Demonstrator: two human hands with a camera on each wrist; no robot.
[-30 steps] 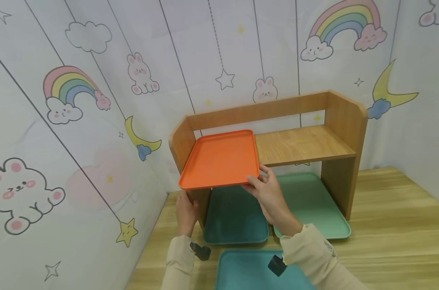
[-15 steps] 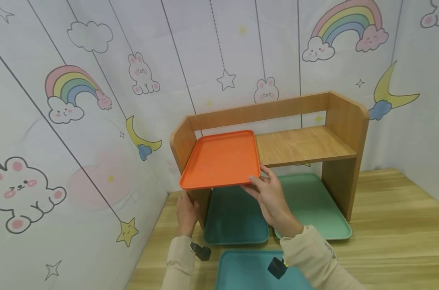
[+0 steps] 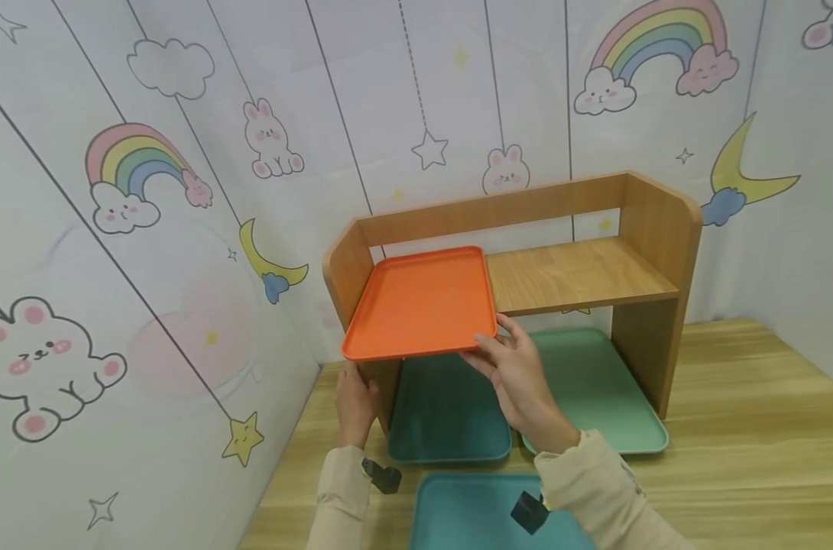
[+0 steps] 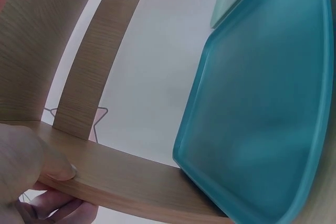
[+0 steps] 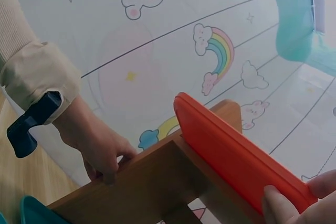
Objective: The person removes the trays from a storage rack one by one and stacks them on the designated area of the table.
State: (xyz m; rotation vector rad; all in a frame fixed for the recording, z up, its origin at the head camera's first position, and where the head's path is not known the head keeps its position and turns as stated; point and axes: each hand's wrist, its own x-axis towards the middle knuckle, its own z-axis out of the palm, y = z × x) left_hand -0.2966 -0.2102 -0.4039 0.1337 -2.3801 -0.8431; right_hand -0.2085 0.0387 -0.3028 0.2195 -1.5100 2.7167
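Note:
An orange tray (image 3: 419, 302) lies on the left part of the wooden shelf's (image 3: 578, 273) upper board, its front edge jutting past the board. My right hand (image 3: 523, 382) pinches its front right corner, thumb on the rim and fingers beneath, as the right wrist view shows with the tray's underside (image 5: 226, 166). Lower down, my left hand (image 3: 356, 405) grips the front edge of the shelf's left side panel (image 4: 142, 179), thumb on the inner face and fingers round the outside. Under the board, a dark teal tray (image 3: 451, 412) sits just right of that panel.
Beside the teal tray, a light green tray (image 3: 588, 389) reaches out from under the shelf's right half. A blue tray (image 3: 471, 516) lies at the front, partly under my right sleeve. Patterned wall sheets (image 3: 203, 336) stand close behind and left of the wooden table (image 3: 733, 428).

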